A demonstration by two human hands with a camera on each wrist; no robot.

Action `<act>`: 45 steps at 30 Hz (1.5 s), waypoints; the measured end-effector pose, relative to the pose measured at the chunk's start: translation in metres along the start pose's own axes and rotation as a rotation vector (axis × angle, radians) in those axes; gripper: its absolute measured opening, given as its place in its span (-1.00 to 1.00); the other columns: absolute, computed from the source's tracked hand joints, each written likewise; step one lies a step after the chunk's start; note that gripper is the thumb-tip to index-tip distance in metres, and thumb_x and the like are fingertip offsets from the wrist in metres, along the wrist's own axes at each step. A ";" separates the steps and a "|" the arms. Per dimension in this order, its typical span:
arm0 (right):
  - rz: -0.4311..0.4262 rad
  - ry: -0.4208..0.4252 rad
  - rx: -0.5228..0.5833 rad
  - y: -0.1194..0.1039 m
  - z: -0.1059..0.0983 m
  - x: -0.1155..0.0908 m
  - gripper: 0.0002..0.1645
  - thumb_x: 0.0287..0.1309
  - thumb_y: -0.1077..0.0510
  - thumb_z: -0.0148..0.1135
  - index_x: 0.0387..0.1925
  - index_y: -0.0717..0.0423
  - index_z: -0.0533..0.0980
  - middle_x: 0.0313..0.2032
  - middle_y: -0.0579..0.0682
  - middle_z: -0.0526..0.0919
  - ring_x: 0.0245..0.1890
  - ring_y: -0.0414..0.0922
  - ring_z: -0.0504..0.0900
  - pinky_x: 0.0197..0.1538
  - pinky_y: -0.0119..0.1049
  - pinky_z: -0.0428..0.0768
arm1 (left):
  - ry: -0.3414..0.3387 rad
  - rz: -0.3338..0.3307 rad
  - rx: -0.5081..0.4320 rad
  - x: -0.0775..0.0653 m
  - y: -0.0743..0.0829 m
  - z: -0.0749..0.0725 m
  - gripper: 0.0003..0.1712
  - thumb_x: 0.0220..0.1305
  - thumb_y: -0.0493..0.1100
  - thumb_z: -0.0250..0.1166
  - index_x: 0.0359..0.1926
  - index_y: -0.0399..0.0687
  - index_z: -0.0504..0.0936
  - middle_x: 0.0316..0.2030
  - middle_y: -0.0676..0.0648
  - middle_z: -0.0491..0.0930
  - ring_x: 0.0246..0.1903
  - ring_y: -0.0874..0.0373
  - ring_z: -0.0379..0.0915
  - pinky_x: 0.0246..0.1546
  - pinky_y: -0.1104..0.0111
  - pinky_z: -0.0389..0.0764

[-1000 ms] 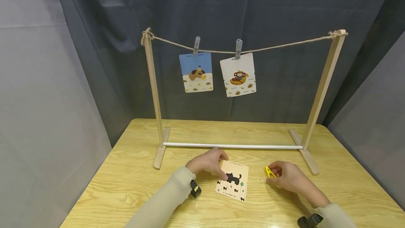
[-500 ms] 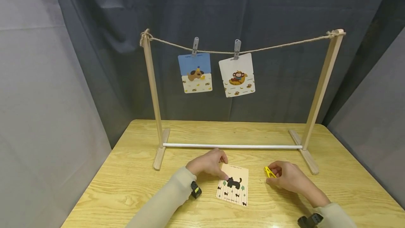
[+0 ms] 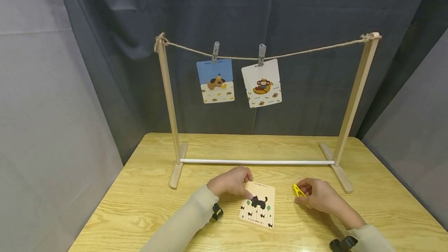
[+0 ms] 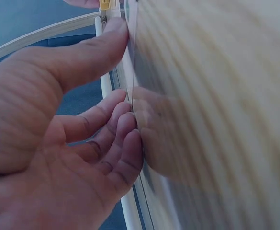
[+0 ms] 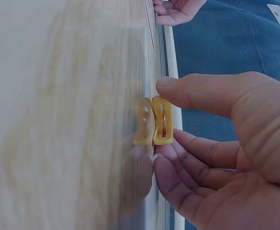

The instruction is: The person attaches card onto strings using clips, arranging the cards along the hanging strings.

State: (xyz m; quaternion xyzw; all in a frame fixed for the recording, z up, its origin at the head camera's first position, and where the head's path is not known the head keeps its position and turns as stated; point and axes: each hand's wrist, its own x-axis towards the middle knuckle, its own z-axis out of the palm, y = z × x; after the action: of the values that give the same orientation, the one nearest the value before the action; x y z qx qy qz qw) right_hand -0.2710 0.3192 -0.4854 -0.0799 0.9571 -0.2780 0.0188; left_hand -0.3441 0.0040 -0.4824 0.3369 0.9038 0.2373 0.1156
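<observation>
Our left hand (image 3: 231, 182) rests at the upper left side of the cat card (image 3: 259, 207), which lies on the bench (image 3: 122, 213); thumb and fingers stand apart, the thumb touching the card's left edge. Our right hand (image 3: 316, 196), well apart from it, grips the yellow peg (image 3: 298, 190) between thumb and fingers, low against the bench. Whether any of the card is raised we cannot tell.

To take up so thin a sheet, we judge it best to slip a fingertip under the edge before pinching, and to take only a margin so that the card does not bend. The peg, we think, is best held by its two legs, its mouth facing away from the palm.

Bench lies between card and peg, so the hands have room to draw together. On the far side, the white rod (image 3: 257, 161) runs near our left hand, and the rack's right foot (image 3: 343, 181) stands just beyond our right; lifting upward first would probably avoid both. The bench's near edge is out of view.
</observation>
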 end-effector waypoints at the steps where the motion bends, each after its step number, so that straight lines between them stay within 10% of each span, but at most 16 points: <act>1: 0.001 0.000 -0.001 0.000 0.000 0.000 -0.39 0.00 0.02 0.64 0.01 0.26 0.63 -0.28 -0.07 0.63 -0.29 -0.17 0.54 -0.31 -0.34 0.53 | 0.000 0.002 0.004 0.000 0.000 0.000 -0.39 0.05 -0.02 0.67 0.06 -0.09 0.59 -0.16 0.06 0.50 -0.20 0.30 0.35 -0.10 0.48 0.47; 16: 0.010 -0.005 0.008 0.000 -0.001 0.000 -0.38 0.01 0.01 0.63 0.02 0.27 0.62 -0.27 -0.07 0.63 -0.29 -0.17 0.54 -0.31 -0.35 0.53 | -0.042 -0.026 0.024 -0.004 0.003 0.000 -0.40 0.14 0.06 0.60 0.11 0.03 0.54 -0.02 0.06 0.42 -0.07 0.29 0.32 -0.03 0.44 0.48; 25: 0.001 -0.001 0.013 -0.002 -0.002 -0.001 -0.40 0.01 0.03 0.63 0.02 0.29 0.62 -0.28 -0.07 0.63 -0.29 -0.17 0.55 -0.32 -0.35 0.54 | -0.082 -0.035 0.088 -0.006 0.007 0.002 0.10 -0.23 0.30 0.72 0.31 0.04 0.44 0.11 0.09 0.38 0.12 0.24 0.27 0.17 0.38 0.48; 45: 0.000 0.005 0.022 -0.001 -0.002 -0.001 -0.42 0.01 0.04 0.63 0.00 0.28 0.63 -0.29 -0.07 0.63 -0.30 -0.17 0.55 -0.33 -0.36 0.53 | -0.069 -0.064 0.166 -0.008 0.015 0.000 0.03 -0.22 0.28 0.72 0.24 0.02 0.49 0.04 0.09 0.35 0.05 0.24 0.24 0.14 0.41 0.47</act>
State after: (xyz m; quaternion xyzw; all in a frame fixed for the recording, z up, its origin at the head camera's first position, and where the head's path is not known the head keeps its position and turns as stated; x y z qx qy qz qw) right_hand -0.2705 0.3193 -0.4833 -0.0790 0.9540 -0.2887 0.0172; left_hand -0.3298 0.0084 -0.4749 0.3241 0.9262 0.1459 0.1258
